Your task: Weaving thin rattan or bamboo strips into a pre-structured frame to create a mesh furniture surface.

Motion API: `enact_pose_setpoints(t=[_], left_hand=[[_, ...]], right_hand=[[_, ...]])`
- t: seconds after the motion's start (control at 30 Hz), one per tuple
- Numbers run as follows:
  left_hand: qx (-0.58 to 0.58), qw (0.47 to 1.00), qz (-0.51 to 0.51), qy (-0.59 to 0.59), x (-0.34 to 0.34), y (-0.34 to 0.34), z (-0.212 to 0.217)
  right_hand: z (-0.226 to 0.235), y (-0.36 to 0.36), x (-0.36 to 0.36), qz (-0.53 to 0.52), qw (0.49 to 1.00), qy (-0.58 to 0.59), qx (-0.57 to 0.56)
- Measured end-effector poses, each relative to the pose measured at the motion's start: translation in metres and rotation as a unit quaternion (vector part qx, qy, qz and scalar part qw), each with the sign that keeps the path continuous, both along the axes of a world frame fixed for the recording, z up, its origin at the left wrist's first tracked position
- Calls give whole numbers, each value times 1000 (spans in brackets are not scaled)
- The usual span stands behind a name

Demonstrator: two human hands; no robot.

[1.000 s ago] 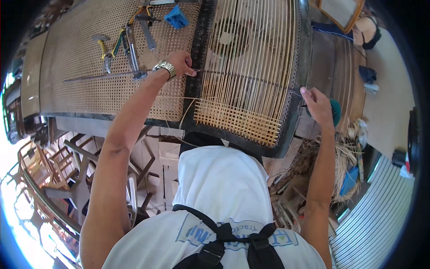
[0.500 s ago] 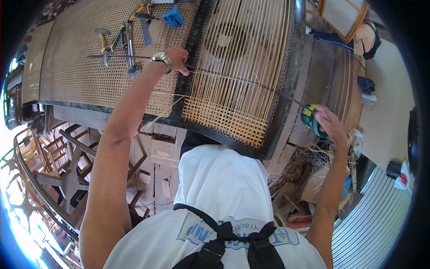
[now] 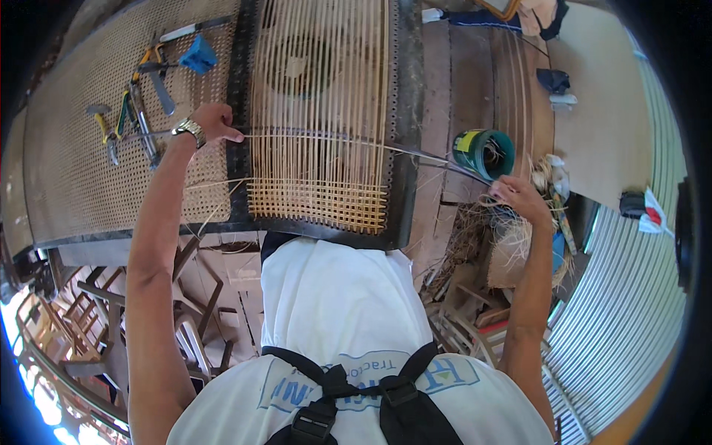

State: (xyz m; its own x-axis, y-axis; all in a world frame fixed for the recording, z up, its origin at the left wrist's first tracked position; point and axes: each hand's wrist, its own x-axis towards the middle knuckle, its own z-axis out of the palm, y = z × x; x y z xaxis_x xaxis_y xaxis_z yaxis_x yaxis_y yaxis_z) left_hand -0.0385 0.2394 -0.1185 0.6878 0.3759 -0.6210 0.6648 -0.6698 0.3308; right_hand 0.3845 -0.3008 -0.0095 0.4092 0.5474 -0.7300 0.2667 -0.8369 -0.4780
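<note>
A frame panel with dark perforated edges [image 3: 409, 111] lies before me, strung with pale cane strands [image 3: 319, 104]. At its near end the strands cross into a woven band [image 3: 319, 206]. A long, thin, dark strip [image 3: 419, 153] passes crosswise through the strands. My left hand [image 3: 213, 122], wearing a metal watch, closes on the strip at the panel's left edge. Out to the right, my right hand [image 3: 515, 196] pinches the strip's other end; its fingertips are small, and a cane loop shows beside them. A green bucket [image 3: 461, 152] with thin scraps inside stands just beyond that hand.
Finished cane mesh [image 3: 67, 141] spreads to the left, bearing pliers [image 3: 106, 133], a hammer-like metal tool [image 3: 144, 126], a knife [image 3: 178, 33] and a blue block [image 3: 198, 55]. Cane scraps [image 3: 463, 241] pile at the right. Wooden chair frames [image 3: 96, 319] stand at the lower left.
My view has shifted rightward. My right hand has moved from in front of the bucket to its near side, uncovering the bucket's opening. My left hand stays on the strip by the panel edge.
</note>
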Motion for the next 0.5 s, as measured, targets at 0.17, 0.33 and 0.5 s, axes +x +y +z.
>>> enact_pose_setpoints(t=[0.17,0.33,0.5], left_hand=[[177,969,-90,-146,54,-55,52],[-89,883,-92,-452,140,-210,85],[60,836,-129,-530,168,-270,72]], right_hand=[[31,82,-68,107,988,-37,101],[38,107,-92,70,992,-7,109],[45,100,-90,3,982,65,177]])
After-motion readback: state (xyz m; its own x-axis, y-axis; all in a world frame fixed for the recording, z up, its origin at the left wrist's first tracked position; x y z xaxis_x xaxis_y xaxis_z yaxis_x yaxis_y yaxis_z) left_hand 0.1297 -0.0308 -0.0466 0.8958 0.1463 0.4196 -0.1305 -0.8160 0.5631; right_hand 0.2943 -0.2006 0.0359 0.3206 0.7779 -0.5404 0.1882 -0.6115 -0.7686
